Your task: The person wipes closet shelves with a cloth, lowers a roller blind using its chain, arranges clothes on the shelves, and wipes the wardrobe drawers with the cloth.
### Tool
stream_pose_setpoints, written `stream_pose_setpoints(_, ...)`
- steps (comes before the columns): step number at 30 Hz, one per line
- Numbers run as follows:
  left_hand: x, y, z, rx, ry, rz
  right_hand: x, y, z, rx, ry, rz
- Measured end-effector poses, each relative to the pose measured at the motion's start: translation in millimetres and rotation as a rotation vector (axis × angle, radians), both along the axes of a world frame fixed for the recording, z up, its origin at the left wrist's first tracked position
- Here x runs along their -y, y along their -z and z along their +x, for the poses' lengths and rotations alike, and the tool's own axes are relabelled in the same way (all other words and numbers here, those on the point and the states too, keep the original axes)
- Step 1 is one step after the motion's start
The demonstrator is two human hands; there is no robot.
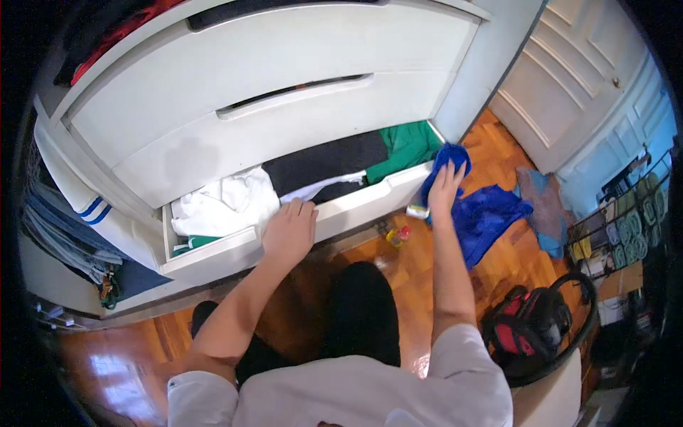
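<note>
An open drawer (334,219) in a white dresser holds folded clothes. My left hand (290,229) lies over its front edge, fingers curled over the rim beside the white clothes (228,203). At the drawer's right front corner, my right hand (447,186) presses a bunched blue cloth (455,152) with its fingers over it. Black clothes (327,160) fill the drawer's middle, and a green garment (407,149) lies at its right end. A pale lavender piece (320,188) sits near the front edge. The palm sides of both hands are hidden.
A larger blue cloth (489,217) lies on the wooden floor right of the drawer. Small colourful items (395,235) are below the drawer. A red and black vacuum cleaner (530,324) stands at the right, near a wire rack (626,220). Jeans (71,231) hang at the left.
</note>
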State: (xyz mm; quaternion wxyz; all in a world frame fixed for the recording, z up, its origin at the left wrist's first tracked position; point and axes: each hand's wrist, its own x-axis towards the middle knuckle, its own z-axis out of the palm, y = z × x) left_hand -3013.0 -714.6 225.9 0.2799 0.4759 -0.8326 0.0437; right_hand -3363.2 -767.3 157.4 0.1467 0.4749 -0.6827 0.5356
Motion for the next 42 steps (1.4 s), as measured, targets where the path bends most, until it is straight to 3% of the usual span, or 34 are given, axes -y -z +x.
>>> stream_pose_setpoints(2, -2, 4, 0, 0.013, 0.001, 0.012, -19, 3, -8, -0.011, -0.078, 0.141)
stream_pose_setpoints(3, -1, 5, 0, 0.021, -0.004, 0.024, -20, -2, -19, -0.055, -0.138, 0.059)
stream_pose_setpoints(4, -1, 3, -1, 0.029, -0.012, 0.036, -8, 11, -47, 0.061, -0.178, 0.137)
stream_pose_setpoints(6, -3, 1, -1, 0.021, -0.015, 0.041, -6, -16, -49, 0.527, -0.253, 0.216)
stream_pose_setpoints(9, -3, 0, 0, -0.014, -0.006, 0.000, -2, -3, -9, 0.028, -0.100, -0.116)
stream_pose_setpoints(10, -2, 1, 0, -0.019, -0.003, -0.015, -11, -8, 22, 0.073, -0.221, -0.151)
stream_pose_setpoints(11, -3, 2, 0, -0.022, 0.002, -0.025, -23, -1, 48, -0.034, -0.232, -0.044)
stream_pose_setpoints(13, -1, 6, -1, -0.029, 0.008, -0.014, -37, 0, 100, -0.198, -0.336, -0.118)
stream_pose_setpoints(14, 0, 6, 0, -0.028, 0.009, -0.011, -46, -14, 117, -0.344, -0.324, 0.021)
stream_pose_setpoints(16, -1, 3, 0, -0.008, 0.003, 0.057, -46, -29, 106, -0.522, -0.469, 0.044)
stream_pose_setpoints(17, -3, 2, 3, 0.002, -0.019, 0.109, -39, -25, 95, -0.527, -0.525, -0.014)
stream_pose_setpoints(18, -4, 3, 11, -0.021, 0.028, 0.187, -38, -32, 94, -0.496, -0.408, 0.138)
stream_pose_setpoints(19, -7, 2, 15, -0.017, 0.033, 0.193, -33, -26, 92, -0.349, -0.409, -0.052)
stream_pose_setpoints(20, -18, -3, 21, -0.145, 0.092, 0.136, -30, -14, 83, -0.261, -0.311, -0.017)
stream_pose_setpoints(21, -26, -10, 28, -0.279, 0.201, 0.121, -31, -3, 82, -0.405, -0.241, 0.050)
stream_pose_setpoints(22, -31, -9, 38, -0.303, 0.236, 0.100, -37, -1, 105, -0.223, -0.271, -0.070)
stream_pose_setpoints(24, -49, -15, 63, -0.470, 0.261, 0.066, -54, 1, 145, -0.470, -0.379, -0.018)
stream_pose_setpoints(25, -55, -16, 80, -0.433, 0.186, -0.017, -59, 4, 169, -0.378, -0.438, 0.088)
stream_pose_setpoints(27, -66, -17, 116, -0.361, 0.039, -0.187, -63, -17, 223, -0.268, -0.526, 0.043)
stream_pose_setpoints(28, -65, -20, 131, -0.513, 0.004, -0.209, -64, -12, 253, -0.236, -0.489, 0.009)
stream_pose_setpoints(29, -60, -9, 147, -0.554, -0.034, -0.342, -67, -15, 276, -0.299, -0.652, -0.052)
stream_pose_setpoints(30, -64, -13, 162, -0.522, -0.202, -0.259, -78, -30, 302, -0.333, -0.657, 0.060)
stream_pose_setpoints(32, -62, -10, 188, -0.582, -0.303, -0.256, -69, -35, 311, 0.250, -0.918, 0.199)
stream_pose_setpoints(34, -65, -7, 210, -0.676, -0.321, -0.291, -82, -57, 307, 0.690, -0.987, 0.051)
stream_pose_setpoints(35, -68, -3, 222, -0.631, -0.346, -0.256, -89, -73, 317, 0.733, -1.005, -0.055)
stream_pose_setpoints(36, -67, 5, 231, -1.163, -0.248, -0.112, -92, -62, 326, 0.906, -1.090, 0.050)
stream_pose_setpoints(37, -61, 15, 239, -1.687, -0.118, 0.047, -95, -57, 339, 0.161, -0.963, 0.143)
stream_pose_setpoints(39, -52, 32, 233, -1.396, -0.080, 0.027, -99, -45, 380, -0.394, -0.714, 0.124)
stream_pose_setpoints(42, -52, 31, 243, -1.495, -0.017, 0.066, -92, -48, 394, -0.403, -0.661, 0.129)
